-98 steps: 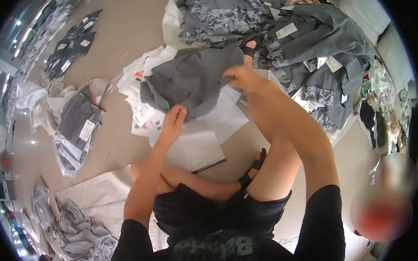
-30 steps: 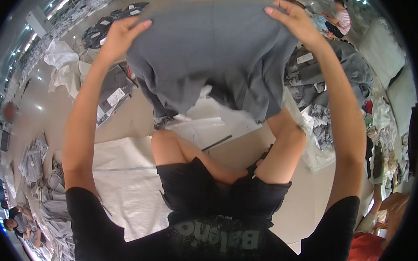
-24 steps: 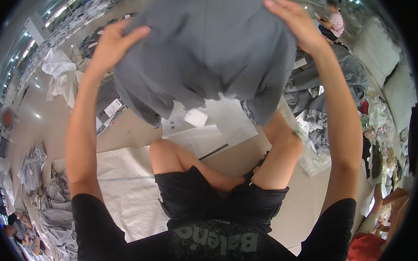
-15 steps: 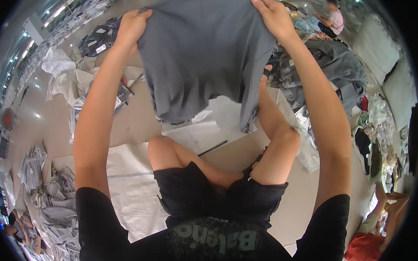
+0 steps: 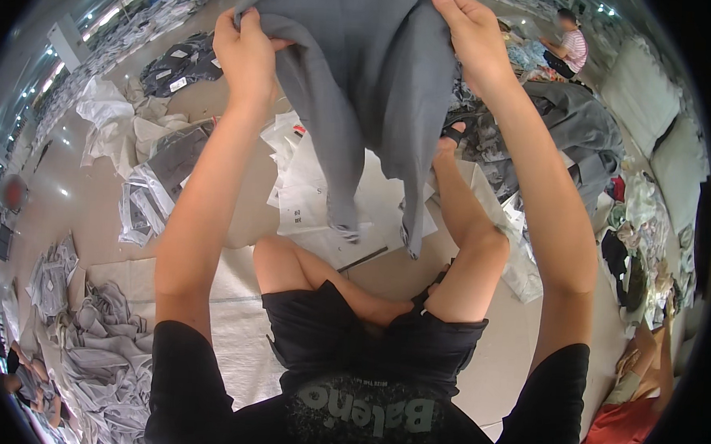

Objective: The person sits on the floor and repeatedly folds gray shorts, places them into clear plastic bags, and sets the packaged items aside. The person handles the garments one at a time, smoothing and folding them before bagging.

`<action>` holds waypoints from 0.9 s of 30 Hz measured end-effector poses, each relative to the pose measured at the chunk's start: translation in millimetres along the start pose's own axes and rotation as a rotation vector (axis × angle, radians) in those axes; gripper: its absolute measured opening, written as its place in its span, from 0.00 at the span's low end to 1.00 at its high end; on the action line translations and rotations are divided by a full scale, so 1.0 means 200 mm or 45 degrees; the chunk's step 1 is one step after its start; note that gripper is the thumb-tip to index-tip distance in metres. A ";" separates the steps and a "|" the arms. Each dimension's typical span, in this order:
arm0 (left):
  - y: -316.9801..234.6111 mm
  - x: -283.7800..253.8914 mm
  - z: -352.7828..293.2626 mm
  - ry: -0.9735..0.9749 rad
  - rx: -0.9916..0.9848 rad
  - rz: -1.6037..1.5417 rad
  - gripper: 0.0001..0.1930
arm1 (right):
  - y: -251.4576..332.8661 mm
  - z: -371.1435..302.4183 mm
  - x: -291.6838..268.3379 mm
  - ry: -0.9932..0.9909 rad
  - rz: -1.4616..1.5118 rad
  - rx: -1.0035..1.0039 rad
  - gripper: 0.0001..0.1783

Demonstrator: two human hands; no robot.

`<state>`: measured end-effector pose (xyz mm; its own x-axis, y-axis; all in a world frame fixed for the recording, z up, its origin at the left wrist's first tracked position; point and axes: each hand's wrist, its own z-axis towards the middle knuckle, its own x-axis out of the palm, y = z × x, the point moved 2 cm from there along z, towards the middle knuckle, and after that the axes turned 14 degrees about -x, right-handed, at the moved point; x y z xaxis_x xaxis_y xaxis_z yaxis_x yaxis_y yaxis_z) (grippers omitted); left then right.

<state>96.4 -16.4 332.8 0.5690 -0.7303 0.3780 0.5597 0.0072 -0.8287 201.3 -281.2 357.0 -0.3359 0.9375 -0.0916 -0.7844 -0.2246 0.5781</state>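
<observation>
Held up in front of me is a grey garment (image 5: 355, 47), its upper edge cut off by the top of the picture. My left hand (image 5: 248, 55) pinches it at the left, the cloth folding over near the fingers. At the right, my right hand (image 5: 476, 41) grips its other upper side between thumb and fingers. Two narrow lengths of the cloth hang down, with patterned trim at their lower ends. Below them, white printed sheets or flat bags (image 5: 309, 192) lie on the floor beyond my crossed legs. Whether the garment is a top or trousers, I cannot tell.
Crumpled grey clothes (image 5: 104, 346) pile up at the left; a dark grey heap (image 5: 558, 128) lies beyond my right arm. Dark tagged garments (image 5: 180, 67) are at the far left. Stuffed white sacks (image 5: 639, 84) stand right. A person in stripes (image 5: 571, 45) sits at the far right.
My left hand has moved right, toward my right hand, and the garment has gone from spread wide to gathered, with two hanging lengths. More of the white sheets now shows below.
</observation>
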 end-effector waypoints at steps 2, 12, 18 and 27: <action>-0.01 0.02 -0.05 0.086 0.079 -0.082 0.19 | 0.02 -0.01 0.01 -0.022 0.103 0.130 0.16; -0.08 0.22 -0.42 0.257 0.578 0.227 0.49 | 0.32 -0.12 0.28 0.094 0.577 -0.036 0.14; -0.02 0.20 -0.41 0.204 0.616 -0.030 0.42 | 0.53 -0.24 0.35 -0.031 0.563 -0.191 0.22; -0.06 0.33 -0.44 0.317 0.389 -0.232 0.40 | -0.84 -0.85 0.26 -0.056 0.759 0.801 0.40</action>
<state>73.8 -125.0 331.9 0.3024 -0.8806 0.3647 0.8115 0.0372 -0.5832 226.9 -239.1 115.8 -0.5685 0.7227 0.3931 -0.0456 -0.5048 0.8620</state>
